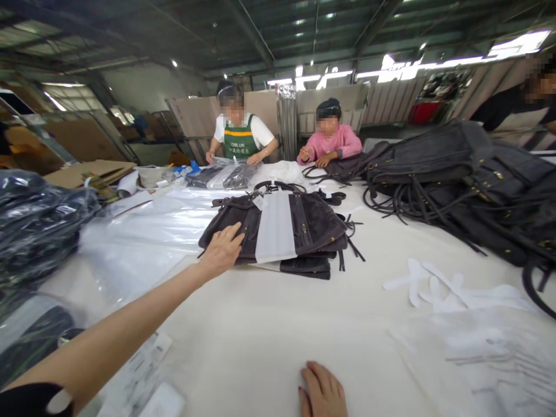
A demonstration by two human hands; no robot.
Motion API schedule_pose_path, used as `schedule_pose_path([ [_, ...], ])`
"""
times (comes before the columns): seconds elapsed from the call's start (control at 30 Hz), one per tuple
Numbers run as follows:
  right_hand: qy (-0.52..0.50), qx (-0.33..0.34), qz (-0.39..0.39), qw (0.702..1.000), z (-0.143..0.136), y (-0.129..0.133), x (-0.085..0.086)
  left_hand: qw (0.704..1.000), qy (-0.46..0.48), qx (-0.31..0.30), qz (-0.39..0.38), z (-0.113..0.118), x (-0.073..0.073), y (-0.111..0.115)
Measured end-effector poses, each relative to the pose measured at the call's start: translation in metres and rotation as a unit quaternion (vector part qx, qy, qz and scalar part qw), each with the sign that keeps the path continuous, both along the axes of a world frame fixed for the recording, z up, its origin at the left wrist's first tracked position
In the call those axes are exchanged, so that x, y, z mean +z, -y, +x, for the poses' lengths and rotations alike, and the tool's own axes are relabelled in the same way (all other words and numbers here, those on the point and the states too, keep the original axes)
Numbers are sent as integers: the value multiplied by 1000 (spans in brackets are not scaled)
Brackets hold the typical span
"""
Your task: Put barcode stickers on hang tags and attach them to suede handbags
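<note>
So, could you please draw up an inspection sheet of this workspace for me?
Surface: pale table, clear plastic sheeting over part of its left side.
Job's things: dark bag with a white band across its middle.
Clutter: white strips and piled dark bags at right; plastic-wrapped goods at left.
Hands: left hand on the bag; right hand on the table's near part.
Cables: nothing seen.
Surroundings: person in a green apron and person in pink across the table.

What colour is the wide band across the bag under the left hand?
The band is white, best seen in the head view.
</note>
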State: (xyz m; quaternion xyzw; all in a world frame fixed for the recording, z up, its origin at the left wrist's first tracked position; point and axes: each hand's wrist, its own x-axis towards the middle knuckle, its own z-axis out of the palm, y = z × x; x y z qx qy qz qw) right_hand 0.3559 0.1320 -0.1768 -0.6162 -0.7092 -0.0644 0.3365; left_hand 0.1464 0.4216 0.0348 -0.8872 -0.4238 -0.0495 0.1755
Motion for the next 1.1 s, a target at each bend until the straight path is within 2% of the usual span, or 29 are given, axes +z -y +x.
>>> schedule_pose_path([
  [0.13, -42, -14, -117, 992, -5, 7, 43, 991, -2, -120, -60, -32, -6, 104],
  [0.23, -45, -17, -191, 980, -8, 10, 65, 977, -5, -147, -153, -67, -22, 188],
  [0.3, -45, -17, -231, 972, -6, 8, 66, 966, 4, -140, -217, -91, -37, 245],
  [0.4, -58, -10, -262, 963, 2, 3, 57, 946, 17, -133, -297, -116, -56, 328],
  [0.5, -75, 34, -274, 958, 8, 11, 60, 924, 22, -153, -349, -127, -68, 401],
  [0.57, -76, 66, -269, 958, 7, 33, 71, 921, 31, -150, -359, -129, -76, 436],
  [0.63, -63, 98, -265, 957, 6, 69, 84, 929, 50, -124, -346, -131, -88, 460],
  [0.73, -50, 108, -277, 954, 8, 144, 98, 946, 81, -89, -302, -131, -110, 476],
  [0.8, -62, 76, -277, 956, 13, 196, 101, 953, 96, -83, -273, -129, -123, 479],
  [0.9, -106, -12, -265, 958, 18, 262, 99, 961, 119, -86, -234, -125, -138, 480],
  [1.0, -137, -71, -243, 958, 10, 304, 87, 968, 139, -82, -191, -122, -146, 481],
  [1.1, -115, -94, -207, 967, -9, 319, 72, 975, 156, -74, -143, -121, -147, 487],
])
